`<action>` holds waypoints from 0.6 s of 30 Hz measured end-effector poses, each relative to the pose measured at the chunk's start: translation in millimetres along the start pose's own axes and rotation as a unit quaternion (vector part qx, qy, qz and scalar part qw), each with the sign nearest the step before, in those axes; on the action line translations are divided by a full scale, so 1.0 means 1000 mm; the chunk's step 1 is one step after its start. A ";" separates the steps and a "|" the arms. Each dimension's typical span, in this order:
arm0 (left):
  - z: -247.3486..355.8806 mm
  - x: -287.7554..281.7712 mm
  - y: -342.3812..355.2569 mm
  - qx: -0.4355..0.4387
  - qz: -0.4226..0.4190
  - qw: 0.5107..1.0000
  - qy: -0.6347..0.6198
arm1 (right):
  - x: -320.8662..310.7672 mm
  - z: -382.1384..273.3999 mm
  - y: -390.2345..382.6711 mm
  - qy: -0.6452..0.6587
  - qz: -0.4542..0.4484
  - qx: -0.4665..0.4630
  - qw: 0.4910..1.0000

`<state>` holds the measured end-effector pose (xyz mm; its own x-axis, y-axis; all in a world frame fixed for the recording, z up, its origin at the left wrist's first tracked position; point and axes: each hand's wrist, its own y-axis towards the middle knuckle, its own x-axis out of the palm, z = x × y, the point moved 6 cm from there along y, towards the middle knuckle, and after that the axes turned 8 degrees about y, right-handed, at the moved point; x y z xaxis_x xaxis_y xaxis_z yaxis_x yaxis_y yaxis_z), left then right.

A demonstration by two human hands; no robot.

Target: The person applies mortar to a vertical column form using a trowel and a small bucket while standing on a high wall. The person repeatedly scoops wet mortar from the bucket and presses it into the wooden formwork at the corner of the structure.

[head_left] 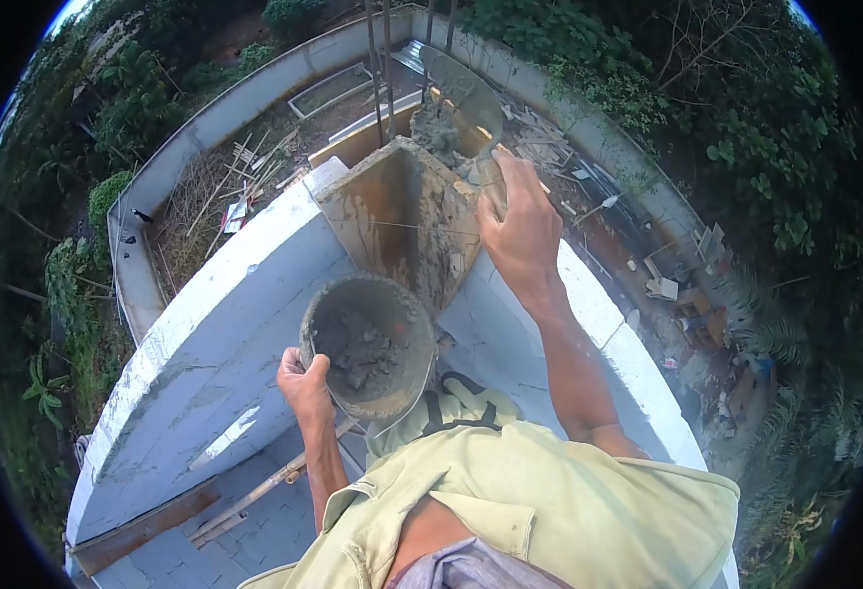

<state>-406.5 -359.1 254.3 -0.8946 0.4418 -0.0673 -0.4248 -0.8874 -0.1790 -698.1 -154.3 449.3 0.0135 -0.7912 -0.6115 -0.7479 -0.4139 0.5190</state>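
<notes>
My left hand (306, 386) grips the left rim of a round, cement-crusted bucket (420, 365), which is tilted toward me. Lumpy grey mortar (351, 346) lies inside it. My right hand (527, 221) is wrapped around the handle of a trowel (463, 93), whose broad grey blade points away from me above the formwork. Boards of the stained wooden formwork (377, 211) form a box at the wall corner, with a thin wire across their near face. Wet concrete (435, 130) shows in the box's opening under the blade.
Several upright rebars (374, 79) rise beyond the formwork. Pale block walls (225, 280) run back from the corner on both sides. Bamboo poles (255, 501) and a plank (147, 525) lie at lower left. Far below, a boundary wall (225, 123) encloses ground strewn with scrap wood.
</notes>
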 end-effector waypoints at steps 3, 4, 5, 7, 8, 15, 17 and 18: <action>0.011 0.007 -0.011 -0.009 0.009 1.000 0.021 | -0.040 -0.035 -0.017 0.035 0.015 0.003 0.999; 0.014 0.009 -0.010 0.003 -0.001 1.000 0.024 | -0.053 -0.045 -0.025 0.049 -0.009 -0.004 0.999; 0.015 0.010 -0.008 -0.002 0.003 1.000 0.031 | -0.062 -0.051 -0.034 0.079 -0.062 0.002 0.995; 0.015 0.019 -0.009 0.014 -0.019 1.000 0.021 | -0.060 -0.048 -0.061 0.054 -0.205 0.011 0.977; 0.017 0.022 -0.010 0.012 -0.016 0.999 0.025 | -0.049 -0.045 -0.075 0.022 -0.337 0.015 0.941; 0.070 0.082 -0.035 0.075 -0.107 0.979 0.155 | 0.094 0.006 -0.188 -0.172 -0.324 -0.096 0.925; 0.063 0.083 -0.022 0.086 -0.092 0.980 0.155 | 0.094 0.007 -0.194 -0.197 -0.326 -0.109 0.918; 0.057 0.077 -0.020 0.090 -0.075 0.981 0.156 | 0.083 0.000 -0.193 -0.148 -0.380 -0.117 0.906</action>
<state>-474.9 -314.7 308.3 -0.7466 0.5622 -0.3557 -0.5906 -0.8062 -0.0347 -553.0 -140.0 298.1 0.2614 -0.0973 -0.9603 -0.4359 -0.8996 -0.0275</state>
